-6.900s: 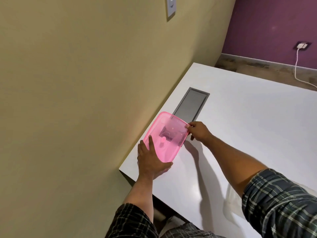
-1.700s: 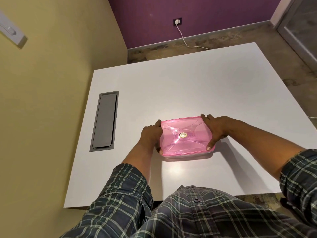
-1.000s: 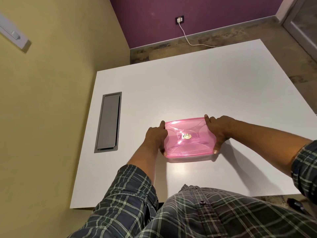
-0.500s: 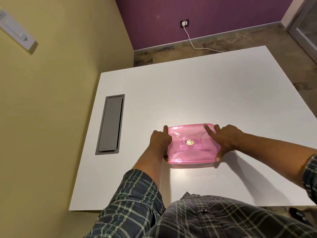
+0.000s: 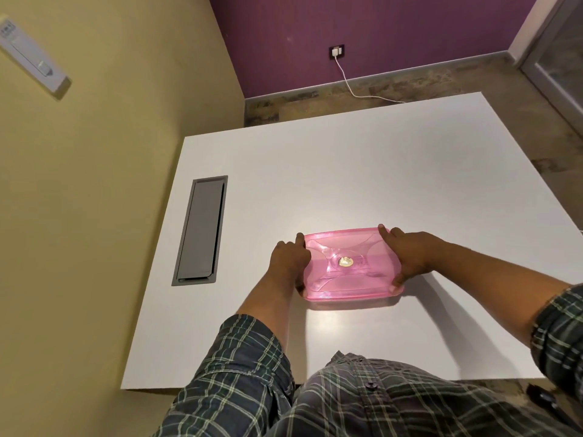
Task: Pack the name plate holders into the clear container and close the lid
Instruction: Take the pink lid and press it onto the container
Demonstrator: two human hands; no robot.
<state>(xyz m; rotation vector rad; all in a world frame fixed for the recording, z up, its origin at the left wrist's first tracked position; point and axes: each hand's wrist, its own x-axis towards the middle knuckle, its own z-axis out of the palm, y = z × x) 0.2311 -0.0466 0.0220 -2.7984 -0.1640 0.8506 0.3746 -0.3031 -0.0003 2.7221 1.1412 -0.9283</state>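
A clear container with a pink translucent lid (image 5: 350, 263) rests on the white table (image 5: 347, 171), near the front middle. The lid sits flat over the container and has a small round sticker at its centre. My left hand (image 5: 288, 258) grips the container's left end, fingers along the side. At the right end, my right hand (image 5: 407, 252) holds it, thumb at the near corner and fingers at the far corner. The lid and my hands hide whatever is inside; no name plate holders show.
A grey cable hatch (image 5: 202, 230) is set into the table's left side, next to the yellow wall. Beyond the table's far edge a white cable (image 5: 350, 83) runs from a wall socket across the floor.
The container has come from beside the cable hatch to the front middle of the table. Over the last second both hands have stayed on its ends and it has settled flat.
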